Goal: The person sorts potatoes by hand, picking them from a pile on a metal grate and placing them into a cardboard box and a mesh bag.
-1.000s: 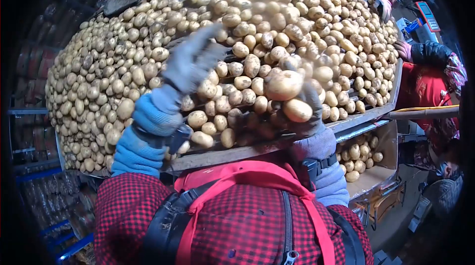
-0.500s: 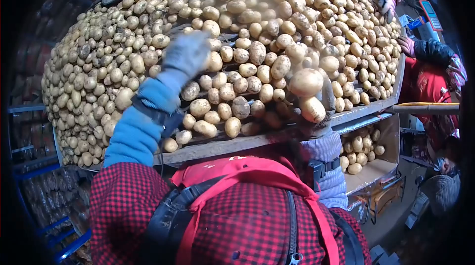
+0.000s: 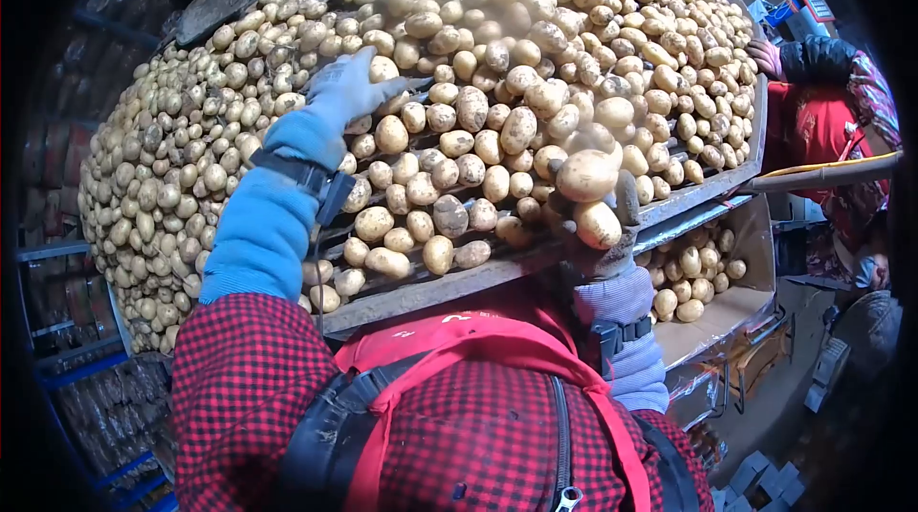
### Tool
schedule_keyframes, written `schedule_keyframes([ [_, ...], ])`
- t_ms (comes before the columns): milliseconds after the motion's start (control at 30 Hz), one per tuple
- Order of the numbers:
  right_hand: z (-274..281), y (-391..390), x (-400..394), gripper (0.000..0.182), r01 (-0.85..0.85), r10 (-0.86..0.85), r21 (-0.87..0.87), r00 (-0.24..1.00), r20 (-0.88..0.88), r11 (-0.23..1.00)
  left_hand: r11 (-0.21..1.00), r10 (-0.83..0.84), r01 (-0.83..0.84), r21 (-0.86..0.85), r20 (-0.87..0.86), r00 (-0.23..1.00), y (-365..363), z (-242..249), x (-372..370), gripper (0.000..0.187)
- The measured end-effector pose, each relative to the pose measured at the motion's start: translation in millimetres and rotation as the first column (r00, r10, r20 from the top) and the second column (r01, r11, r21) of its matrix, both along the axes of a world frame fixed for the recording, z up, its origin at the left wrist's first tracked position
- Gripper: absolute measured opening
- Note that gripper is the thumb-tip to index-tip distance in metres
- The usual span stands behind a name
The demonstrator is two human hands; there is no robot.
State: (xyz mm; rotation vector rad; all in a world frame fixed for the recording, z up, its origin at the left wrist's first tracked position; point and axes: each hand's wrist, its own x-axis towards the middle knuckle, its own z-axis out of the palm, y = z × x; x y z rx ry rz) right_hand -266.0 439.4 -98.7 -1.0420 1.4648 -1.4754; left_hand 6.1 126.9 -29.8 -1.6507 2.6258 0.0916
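Observation:
My left hand (image 3: 346, 89), in a pale glove, reaches onto the heap of potatoes (image 3: 191, 187). Its thumb and fingers are spread, with a potato (image 3: 382, 70) lying between them; no firm grip shows. At the front edge, my right hand (image 3: 612, 249) wears a dirty grey glove. It is closed around a large potato (image 3: 587, 175) and a smaller potato (image 3: 598, 224) below it. Those potatoes cover part of the palm and fingers. Single potatoes (image 3: 450, 215) lie on dark slats between my hands.
The sorting table's front rail (image 3: 449, 290) runs before my body. Below it at right, a cardboard box (image 3: 708, 326) holds potatoes. A co-worker's gloved hand (image 3: 765, 58) rests at the table's right edge, near a pole (image 3: 832, 174). A flat board (image 3: 215, 5) lies at back left.
My left hand has moved slightly up and left, its fingers now spread by a potato. The right hand still holds its potatoes. Another person's hand at upper right has left the heap.

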Motion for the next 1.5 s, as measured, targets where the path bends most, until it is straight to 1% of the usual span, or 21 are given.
schedule_keyframes([
  [33,-9.5,0.5,-1.5,0.066,0.021,-0.025,0.014,0.782,0.623,1.0,0.996,0.067,-0.071,0.049,0.082,0.994,-6.1,2.7,-13.2,0.087],
  [67,-16.0,0.0,-4.4,0.073,0.03,-0.037,0.031,0.225,0.974,0.999,0.986,0.129,-0.145,0.088,0.162,0.978,-11.1,6.3,-26.7,0.092],
  [167,-5.1,-6.4,-5.8,0.074,-0.056,0.194,-0.189,0.119,0.974,0.98,0.979,0.146,-0.171,0.106,0.215,0.966,-17.1,18.8,-55.1,0.085],
  [267,3.2,-2.1,-4.6,0.075,-0.049,0.113,-0.105,0.197,0.974,0.993,0.979,0.161,-0.179,0.096,0.171,0.972,-12.4,10.0,-46.3,0.083],
  [333,-9.6,-1.0,-7.9,0.075,-0.056,0.186,-0.182,0.069,0.98,0.982,0.982,0.127,-0.148,0.116,0.177,0.976,-0.7,14.8,-41.8,0.084],
  [400,-3.0,1.7,-3.2,0.074,-0.033,0.137,-0.143,0.562,0.816,0.989,0.969,0.115,-0.156,0.19,0.212,0.971,8.2,25.9,-44.7,0.089],
  [433,-1.5,1.3,-3.8,0.074,-0.032,0.139,-0.147,0.561,0.816,0.989,0.97,0.114,-0.155,0.186,0.213,0.97,6.3,26.8,-47.2,0.089],
  [500,2.0,-3.6,-7.5,0.073,-0.084,0.219,-0.209,0.132,0.967,0.974,0.969,0.1,-0.135,0.206,0.171,0.98,-0.8,28.9,-53.5,0.089],
  [600,-5.8,-6.5,-8.3,0.072,-0.07,0.3,-0.293,0.124,0.946,0.954,0.953,0.298,-0.301,-0.046,0.349,0.889,14.2,12.3,-90.8,0.083],
  [667,16.4,-7.8,0.7,0.067,-0.033,0.223,-0.22,0.138,0.965,0.975,0.959,0.284,-0.258,-0.12,0.332,0.899,0.0,-12.8,-83.2,0.069],
  [733,25.5,-3.4,0.1,0.062,0.018,0.146,-0.15,0.145,0.979,0.989,0.976,0.169,-0.198,0.092,0.256,0.952,-23.5,-18.0,-65.3,0.061],
  [767,24.7,-1.5,-0.9,0.062,0.006,0.102,-0.104,0.154,0.983,0.995,0.989,0.129,-0.138,0.046,0.154,0.98,-21.3,-20.7,-54.0,0.055],
  [867,8.3,0.9,-5.2,0.061,-0.01,0.042,-0.041,0.322,0.946,0.999,0.986,0.115,-0.127,0.107,0.108,0.987,10.0,3.4,-44.2,0.06],
  [933,10.6,0.6,-5.5,0.062,-0.015,0.029,-0.026,0.354,0.935,1.0,0.951,0.011,0.033,0.306,-0.14,0.99,21.9,3.9,-33.3,0.059],
  [1067,17.4,1.9,-1.8,0.062,-0.007,-0.003,0.006,0.392,0.92,1.0,0.943,-0.103,0.122,0.309,-0.079,0.992,26.8,-14.4,-33.7,0.06],
  [1100,19.0,1.7,-0.6,0.062,-0.001,-0.019,0.021,0.411,0.912,1.0,0.905,-0.001,0.058,0.421,-0.133,0.991,35.7,3.5,-38.5,0.063],
  [1233,14.8,4.5,2.3,0.064,0.052,-0.031,0.006,0.504,0.863,0.999,0.904,-0.002,0.108,0.413,-0.247,0.969,20.4,-13.0,-28.1,0.067],
  [1267,16.4,4.3,1.3,0.064,0.039,-0.011,-0.008,0.465,0.885,0.999,0.894,0.041,0.159,0.419,-0.43,0.902,20.6,-22.8,-18.9,0.06],
  [1333,15.5,4.7,0.1,0.065,0.037,0.006,-0.023,0.421,0.907,0.999,0.827,0.308,0.333,0.453,-0.861,0.406,28.4,-37.7,-10.1,0.054],
  [1400,10.7,3.6,-1.3,0.062,0.018,0.096,-0.105,0.279,0.955,0.994,0.711,0.515,0.521,0.472,-0.854,0.072,39.9,-11.9,4.6,0.052],
  [1500,16.2,2.1,6.7,0.062,-0.01,0.117,-0.119,0.298,0.947,0.993,0.665,0.582,0.635,0.394,-0.805,-0.109,61.7,5.4,20.8,0.053],
])
